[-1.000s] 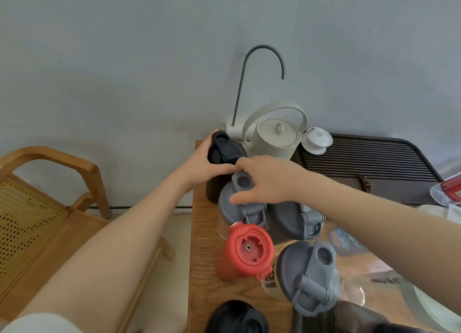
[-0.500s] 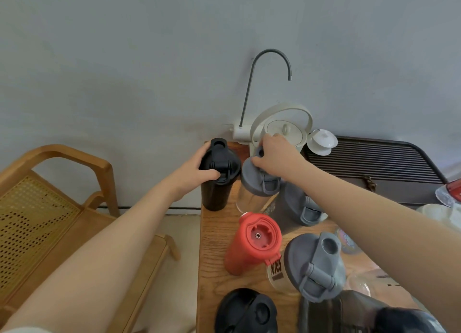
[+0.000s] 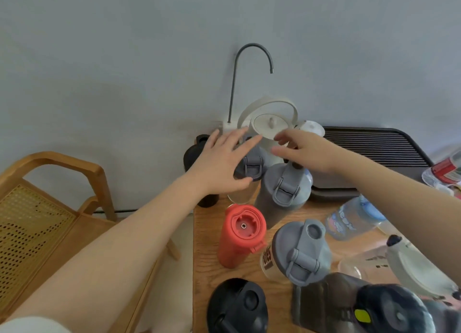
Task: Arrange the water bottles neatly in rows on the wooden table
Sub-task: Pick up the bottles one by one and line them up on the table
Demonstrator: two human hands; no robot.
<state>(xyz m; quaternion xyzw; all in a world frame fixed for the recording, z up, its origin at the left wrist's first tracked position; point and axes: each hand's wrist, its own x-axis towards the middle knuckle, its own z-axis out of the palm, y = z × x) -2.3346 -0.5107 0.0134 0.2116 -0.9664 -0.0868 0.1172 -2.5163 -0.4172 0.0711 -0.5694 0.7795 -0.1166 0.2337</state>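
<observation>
While both arms reach over the far end of the wooden table [image 3: 207,235], the left hand [image 3: 222,163] is spread flat with straight fingers above a black bottle [image 3: 193,158] and a clear bottle with a grey flip lid [image 3: 250,165], grasping nothing; whether the palm touches either cap cannot be determined. The right hand [image 3: 303,149] hangs with loosely bent fingers above a tall grey bottle [image 3: 282,190], also released and holding nothing. These three bottles stand upright, side by side, in a row at the back edge of the table, just in front of a white kettle [image 3: 270,125] and a gooseneck water dispenser spout [image 3: 235,78]. Nearer the camera, a red bottle [image 3: 240,235] and a clear shaker bottle with a grey lid [image 3: 299,252] stand upright beside each other. A black-lidded bottle [image 3: 237,305] and a dark bottle with a yellow button [image 3: 361,310] sit at the near edge. A clear plastic bottle with a blue label [image 3: 349,220] lies on its side to the right. A dark slatted tray [image 3: 374,145] occupies the far right, and a wooden chair [image 3: 57,183] stands left of the table
</observation>
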